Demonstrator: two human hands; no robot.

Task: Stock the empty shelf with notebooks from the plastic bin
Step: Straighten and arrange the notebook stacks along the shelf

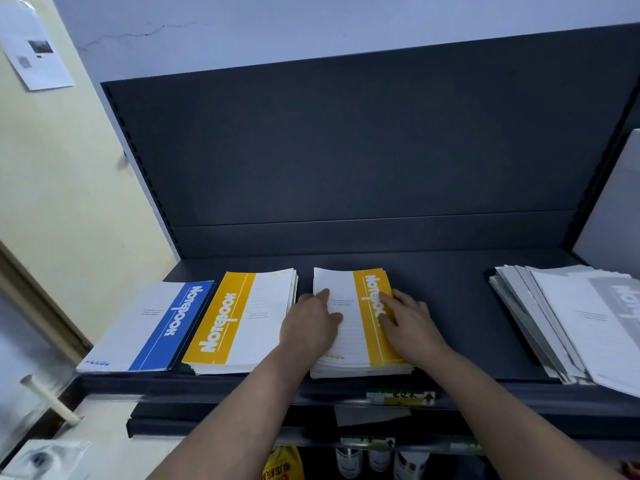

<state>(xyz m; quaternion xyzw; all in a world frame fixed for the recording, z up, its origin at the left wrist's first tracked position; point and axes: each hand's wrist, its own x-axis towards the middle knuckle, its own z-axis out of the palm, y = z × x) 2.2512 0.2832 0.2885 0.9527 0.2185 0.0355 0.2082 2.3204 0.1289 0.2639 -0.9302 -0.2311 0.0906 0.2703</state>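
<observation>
shelf [450, 306]: matt dark metal | notebooks [349, 327]: smooth paper covers

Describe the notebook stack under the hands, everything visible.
The stack under the hands is several thin paper notebooks lying flat near the front edge of the dark shelf. The top cover is white with a yellow band on its right side bearing "Notebook" in white. The left hand presses the white part, the right hand the yellow band. It lies apart from the neighbouring yellow stack.
</observation>
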